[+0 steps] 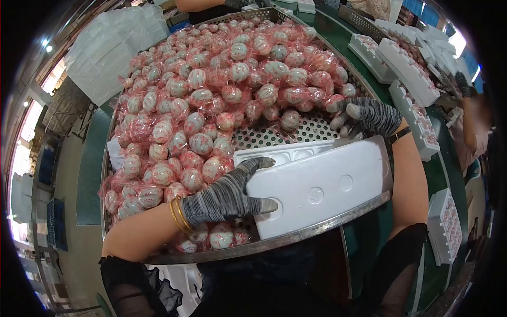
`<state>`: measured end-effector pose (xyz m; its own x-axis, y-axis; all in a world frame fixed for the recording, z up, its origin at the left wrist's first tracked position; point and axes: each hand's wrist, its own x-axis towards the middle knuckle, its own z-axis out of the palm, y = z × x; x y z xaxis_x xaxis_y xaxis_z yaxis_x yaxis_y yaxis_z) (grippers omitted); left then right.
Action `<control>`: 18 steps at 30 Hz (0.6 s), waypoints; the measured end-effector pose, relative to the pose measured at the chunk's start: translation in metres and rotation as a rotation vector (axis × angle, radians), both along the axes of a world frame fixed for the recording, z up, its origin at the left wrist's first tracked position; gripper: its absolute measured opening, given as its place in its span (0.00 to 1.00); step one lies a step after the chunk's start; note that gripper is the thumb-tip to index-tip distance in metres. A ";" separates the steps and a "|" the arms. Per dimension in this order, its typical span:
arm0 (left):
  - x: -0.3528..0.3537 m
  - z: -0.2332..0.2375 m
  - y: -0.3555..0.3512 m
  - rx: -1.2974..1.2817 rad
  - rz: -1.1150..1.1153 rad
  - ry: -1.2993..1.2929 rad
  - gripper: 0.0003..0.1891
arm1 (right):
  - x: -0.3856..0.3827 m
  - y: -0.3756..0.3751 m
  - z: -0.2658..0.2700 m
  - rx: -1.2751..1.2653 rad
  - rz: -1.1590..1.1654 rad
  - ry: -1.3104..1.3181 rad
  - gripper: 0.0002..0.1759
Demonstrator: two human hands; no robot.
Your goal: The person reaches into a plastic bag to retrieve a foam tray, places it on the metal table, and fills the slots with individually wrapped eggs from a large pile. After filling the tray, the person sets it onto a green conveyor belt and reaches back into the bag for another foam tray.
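Note:
Many eggs wrapped in clear plastic with red print are heaped in a perforated metal tray. At the tray's near right lies a white foam box, its cupped inner part showing behind a flat outer face. My left hand, in a grey striped glove, grips the box's left end, thumb on top and a finger on the face. My right hand, gloved alike, is above the box's far right corner with its fingers curled beside wrapped eggs; whether it holds one is unclear.
Filled foam trays stand along the green table at the right, with another lower down. Foam sheets in clear plastic are stacked at the upper left. A co-worker's gloved hand is at the far right; another person's arm shows at the top.

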<state>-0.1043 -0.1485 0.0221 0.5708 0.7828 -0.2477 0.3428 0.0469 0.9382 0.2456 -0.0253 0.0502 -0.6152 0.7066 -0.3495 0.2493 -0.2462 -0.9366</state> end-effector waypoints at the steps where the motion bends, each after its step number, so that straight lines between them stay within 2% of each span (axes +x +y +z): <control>1: -0.001 0.003 0.003 -0.077 0.032 -0.018 0.41 | -0.002 -0.001 0.000 0.045 -0.063 0.067 0.34; 3: -0.008 0.003 0.015 -0.294 0.062 -0.117 0.39 | -0.005 -0.003 0.000 0.136 -0.191 0.202 0.34; 5: -0.015 -0.002 0.020 -0.222 0.018 -0.018 0.38 | -0.006 -0.005 0.002 0.141 -0.354 0.344 0.34; 6: -0.017 -0.003 0.022 -0.186 -0.006 0.030 0.38 | -0.001 0.003 0.001 0.137 -0.345 0.386 0.34; 7: -0.017 0.003 0.021 -0.093 -0.025 0.088 0.36 | 0.002 0.014 0.002 0.132 -0.336 0.429 0.34; 8: -0.018 0.008 0.019 0.002 -0.035 -0.011 0.35 | 0.004 0.020 0.002 0.126 -0.326 0.471 0.33; 10: -0.024 0.020 0.017 0.190 -0.053 -0.210 0.33 | 0.021 0.026 -0.006 0.202 -0.460 0.508 0.32; 11: -0.029 0.034 0.023 0.439 -0.097 -0.135 0.33 | 0.007 0.017 0.002 0.343 -0.707 0.410 0.30; 12: -0.030 0.051 0.022 0.540 -0.046 -0.153 0.34 | -0.006 0.008 0.010 0.484 -0.948 0.301 0.28; 13: -0.030 0.073 0.017 0.920 -0.002 0.033 0.34 | -0.002 0.009 0.009 0.465 -0.976 0.400 0.26; 16: -0.028 0.070 0.022 1.595 -0.027 0.270 0.32 | 0.038 0.030 0.007 0.413 -1.055 0.717 0.23; 18: -0.019 0.062 0.009 1.480 -0.305 0.395 0.30 | 0.062 0.039 0.008 0.393 -1.053 0.828 0.22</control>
<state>-0.1236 -0.1400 0.0838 0.8348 0.3273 0.4427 0.3936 -0.9171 -0.0641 0.3077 0.0137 0.0585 0.3319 0.9266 0.1769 -0.5403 0.3404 -0.7695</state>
